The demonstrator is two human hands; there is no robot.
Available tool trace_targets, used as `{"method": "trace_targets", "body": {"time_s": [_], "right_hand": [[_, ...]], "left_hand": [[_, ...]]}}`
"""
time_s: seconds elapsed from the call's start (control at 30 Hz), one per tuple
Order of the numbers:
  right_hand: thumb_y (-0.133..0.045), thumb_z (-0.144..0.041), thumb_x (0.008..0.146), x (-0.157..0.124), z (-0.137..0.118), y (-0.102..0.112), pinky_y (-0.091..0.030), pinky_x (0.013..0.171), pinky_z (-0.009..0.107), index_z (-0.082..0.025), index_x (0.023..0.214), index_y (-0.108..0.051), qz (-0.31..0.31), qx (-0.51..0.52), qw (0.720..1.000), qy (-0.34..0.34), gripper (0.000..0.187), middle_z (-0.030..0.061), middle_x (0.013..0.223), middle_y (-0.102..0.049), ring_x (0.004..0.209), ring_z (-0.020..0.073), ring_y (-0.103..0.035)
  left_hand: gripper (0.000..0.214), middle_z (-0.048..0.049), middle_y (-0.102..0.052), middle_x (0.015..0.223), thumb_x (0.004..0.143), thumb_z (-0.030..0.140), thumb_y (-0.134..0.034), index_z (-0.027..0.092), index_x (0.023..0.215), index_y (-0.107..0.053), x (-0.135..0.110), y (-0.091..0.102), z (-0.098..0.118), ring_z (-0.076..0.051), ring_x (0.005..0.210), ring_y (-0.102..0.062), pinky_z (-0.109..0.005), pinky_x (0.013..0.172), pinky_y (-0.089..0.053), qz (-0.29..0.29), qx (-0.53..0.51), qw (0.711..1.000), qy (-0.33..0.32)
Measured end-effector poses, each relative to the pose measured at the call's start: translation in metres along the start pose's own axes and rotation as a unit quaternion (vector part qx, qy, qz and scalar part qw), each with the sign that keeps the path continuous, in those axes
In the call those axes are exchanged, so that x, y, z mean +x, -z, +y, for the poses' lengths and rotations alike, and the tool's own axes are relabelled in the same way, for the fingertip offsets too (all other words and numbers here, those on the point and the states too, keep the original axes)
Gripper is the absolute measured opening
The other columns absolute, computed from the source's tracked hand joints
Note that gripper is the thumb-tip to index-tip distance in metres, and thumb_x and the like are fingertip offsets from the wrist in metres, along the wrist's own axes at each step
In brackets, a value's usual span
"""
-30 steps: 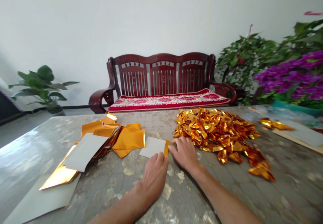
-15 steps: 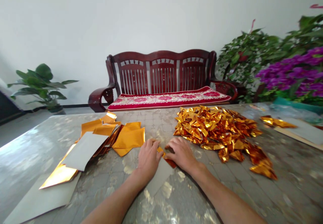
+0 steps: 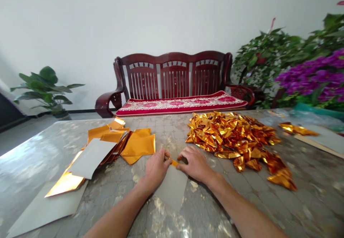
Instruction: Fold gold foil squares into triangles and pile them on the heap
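Note:
A sheet of gold foil paper (image 3: 172,189) lies with its pale grey side up on the table in front of me. Its far edge is turned over, so a narrow gold strip shows between my hands. My left hand (image 3: 157,166) pinches the left end of that strip. At the right end, my right hand (image 3: 195,162) has thumb and fingers closed on the same fold. The fingertips partly hide the fold's two ends.
Loose gold sheets (image 3: 138,145) and a grey-side-up sheet (image 3: 92,156) are stacked at left. A heap of folded gold foil pieces (image 3: 228,134) lies at right, near a pale board (image 3: 322,139). Beyond the table (image 3: 113,209) stands a wooden bench (image 3: 174,77), with plants (image 3: 49,87) at the sides.
The gold part of the sheet has narrowed to a strip along the far edge, and more of its grey side shows flat. Both hands have shifted only slightly.

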State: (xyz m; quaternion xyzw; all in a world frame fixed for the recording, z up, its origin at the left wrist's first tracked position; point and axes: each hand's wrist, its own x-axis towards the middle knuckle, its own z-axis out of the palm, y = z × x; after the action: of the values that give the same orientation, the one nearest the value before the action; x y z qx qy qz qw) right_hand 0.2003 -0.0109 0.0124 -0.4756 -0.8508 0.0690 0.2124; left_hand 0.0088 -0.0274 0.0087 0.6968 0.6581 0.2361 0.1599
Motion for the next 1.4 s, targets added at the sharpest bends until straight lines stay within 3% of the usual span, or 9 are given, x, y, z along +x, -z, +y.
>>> {"method": "trace_targets", "body": {"time_s": [0.13, 0.23, 0.33, 0.43, 0.57, 0.73, 0.9, 1.1, 1.4], "right_hand": [[-0.08, -0.036, 0.073, -0.002, 0.001, -0.001, -0.038, 0.078, 0.03, -0.024, 0.089, -0.07, 0.009, 0.006, 1.0, 0.01, 0.022, 0.0002, 0.091, -0.064, 0.091, 0.0191, -0.055], [-0.078, -0.03, 0.077, -0.002, 0.002, -0.002, -0.038, 0.072, 0.028, -0.022, 0.076, -0.069, 0.048, 0.016, 0.999, 0.016, 0.012, 0.0, 0.081, -0.064, 0.084, 0.0177, -0.055], [-0.072, -0.023, 0.084, -0.002, 0.002, 0.003, -0.04, 0.072, 0.028, -0.021, 0.074, -0.07, 0.172, 0.031, 0.984, 0.034, 0.011, 0.0008, 0.076, -0.064, 0.08, 0.0165, -0.055], [-0.066, -0.021, 0.089, -0.005, 0.0, 0.016, -0.041, 0.077, 0.03, -0.023, 0.086, -0.073, 0.32, 0.01, 0.942, 0.098, 0.008, 0.0023, 0.081, -0.068, 0.081, 0.0168, -0.056], [-0.066, -0.013, 0.087, -0.011, -0.002, 0.03, -0.041, 0.08, 0.031, -0.026, 0.094, -0.073, 0.39, -0.044, 0.903, 0.174, 0.017, 0.0016, 0.085, -0.07, 0.082, 0.0166, -0.055], [-0.063, -0.021, 0.092, -0.009, 0.001, 0.024, -0.038, 0.077, 0.032, -0.024, 0.087, -0.072, 0.294, -0.1, 0.94, 0.143, 0.011, 0.0025, 0.085, -0.07, 0.085, 0.018, -0.053], [-0.063, -0.029, 0.092, -0.004, 0.009, 0.011, -0.033, 0.071, 0.033, -0.023, 0.081, -0.071, 0.153, -0.122, 0.975, 0.101, 0.016, 0.0026, 0.08, -0.067, 0.082, 0.0191, -0.051], [-0.066, -0.028, 0.09, -0.004, 0.017, 0.003, -0.034, 0.073, 0.03, -0.023, 0.082, -0.072, 0.086, -0.089, 0.989, 0.077, 0.011, 0.0019, 0.082, -0.067, 0.084, 0.0185, -0.054], [-0.054, -0.031, 0.097, -0.002, 0.026, 0.007, -0.038, 0.079, 0.029, -0.023, 0.085, -0.072, 0.014, -0.041, 0.996, 0.083, 0.023, 0.0017, 0.087, -0.069, 0.086, 0.0174, -0.058]], "left_hand": [[0.019, 0.0015, -0.068, 0.081, 0.083, 0.022, -0.063, 0.021, 0.102, -0.063, 0.005, -0.006, -0.006, -0.015, 0.074, -0.062, -0.025, 0.067, -0.042, 0.04, -0.122, 0.992, 0.008], [0.019, 0.0012, -0.066, 0.079, 0.085, 0.024, -0.061, 0.02, 0.103, -0.067, 0.007, -0.008, -0.009, -0.013, 0.067, -0.059, -0.024, 0.066, -0.045, 0.107, -0.197, 0.974, -0.043], [0.014, 0.0008, -0.064, 0.079, 0.087, 0.024, -0.063, 0.02, 0.099, -0.069, 0.004, -0.004, -0.007, -0.013, 0.069, -0.057, -0.024, 0.067, -0.046, 0.193, -0.2, 0.951, -0.14], [0.01, -0.0004, -0.064, 0.081, 0.088, 0.02, -0.065, 0.021, 0.097, -0.069, -0.003, 0.001, -0.003, -0.013, 0.075, -0.057, -0.024, 0.071, -0.046, 0.281, -0.168, 0.911, -0.251], [0.017, -0.0008, -0.063, 0.081, 0.089, 0.012, -0.062, 0.023, 0.1, -0.069, -0.011, 0.006, 0.001, -0.011, 0.076, -0.057, -0.023, 0.07, -0.046, 0.315, -0.138, 0.876, -0.338], [0.013, -0.0024, -0.063, 0.081, 0.093, 0.017, -0.058, 0.022, 0.096, -0.07, -0.008, 0.007, -0.001, -0.014, 0.077, -0.056, -0.027, 0.073, -0.044, 0.294, -0.048, 0.902, -0.313], [0.02, -0.003, -0.063, 0.085, 0.097, 0.026, -0.051, 0.026, 0.097, -0.071, -0.006, 0.008, -0.001, -0.018, 0.084, -0.054, -0.028, 0.075, -0.042, 0.166, 0.086, 0.95, -0.25], [0.02, -0.0027, -0.063, 0.087, 0.094, 0.034, -0.057, 0.025, 0.084, -0.072, -0.004, 0.007, 0.0, -0.018, 0.088, -0.056, -0.027, 0.077, -0.04, 0.043, 0.127, 0.974, -0.184], [0.026, -0.0025, -0.068, 0.084, 0.094, 0.036, -0.055, 0.022, 0.08, -0.072, 0.004, 0.006, -0.002, -0.017, 0.084, -0.06, -0.025, 0.074, -0.038, -0.004, 0.078, 0.992, -0.104]]}}
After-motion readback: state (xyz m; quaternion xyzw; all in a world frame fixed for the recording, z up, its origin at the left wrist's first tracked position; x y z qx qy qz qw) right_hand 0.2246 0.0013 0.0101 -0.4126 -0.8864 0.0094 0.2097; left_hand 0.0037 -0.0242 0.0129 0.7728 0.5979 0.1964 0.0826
